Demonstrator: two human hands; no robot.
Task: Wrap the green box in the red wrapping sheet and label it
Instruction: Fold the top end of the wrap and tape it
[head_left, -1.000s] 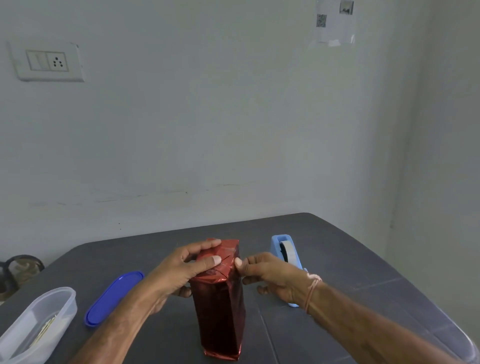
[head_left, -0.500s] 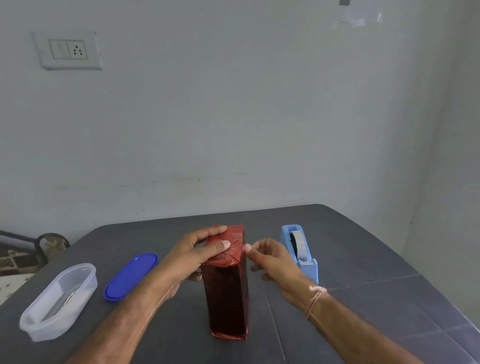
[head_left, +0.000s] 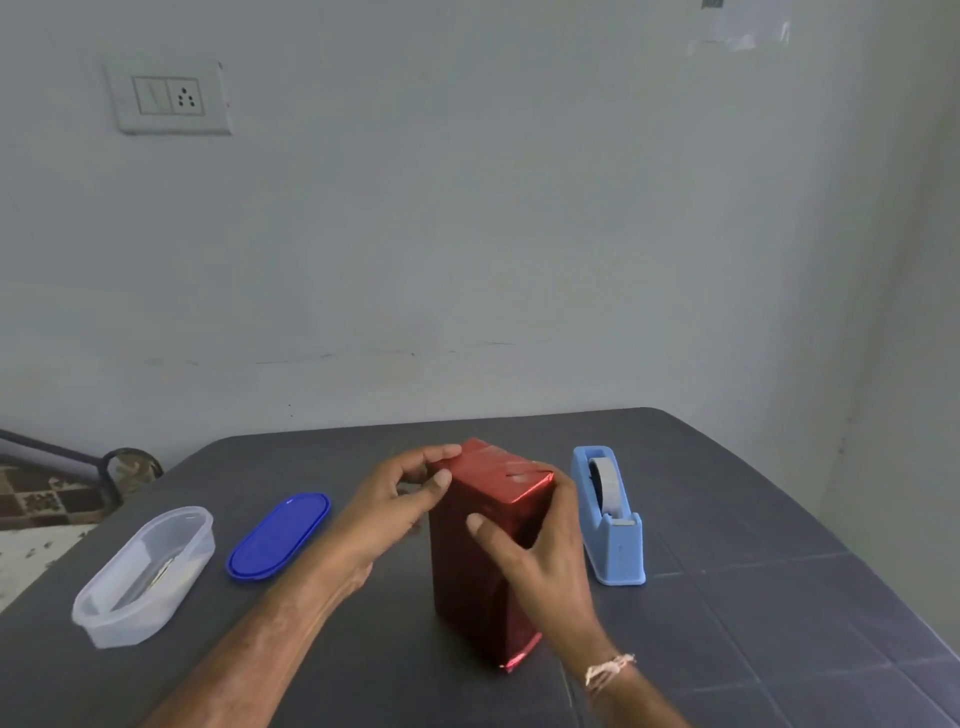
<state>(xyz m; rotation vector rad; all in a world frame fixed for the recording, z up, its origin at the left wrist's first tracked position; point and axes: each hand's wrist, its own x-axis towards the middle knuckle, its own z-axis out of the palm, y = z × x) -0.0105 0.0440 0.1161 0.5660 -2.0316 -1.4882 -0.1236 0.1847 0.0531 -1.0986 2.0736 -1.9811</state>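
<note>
- Two hands hold one red-wrapped box (head_left: 478, 582), which stands upright in the middle of the grey table (head_left: 727, 649), just left of a blue tape dispenser (head_left: 608, 514).
- The left hand (head_left: 395, 499) pinches its top left corner. The right hand (head_left: 540, 561) grips its right side, thumb on the near face.
- Wrapping looks finished: shiny red foil, no green showing, top folds flat.
- Likely next comes labelling; no label is in sight.

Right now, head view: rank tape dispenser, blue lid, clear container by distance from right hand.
1. tape dispenser, immediately right of the right hand.
2. blue lid, left, beyond the wrapped box.
3. clear container, far left.
</note>
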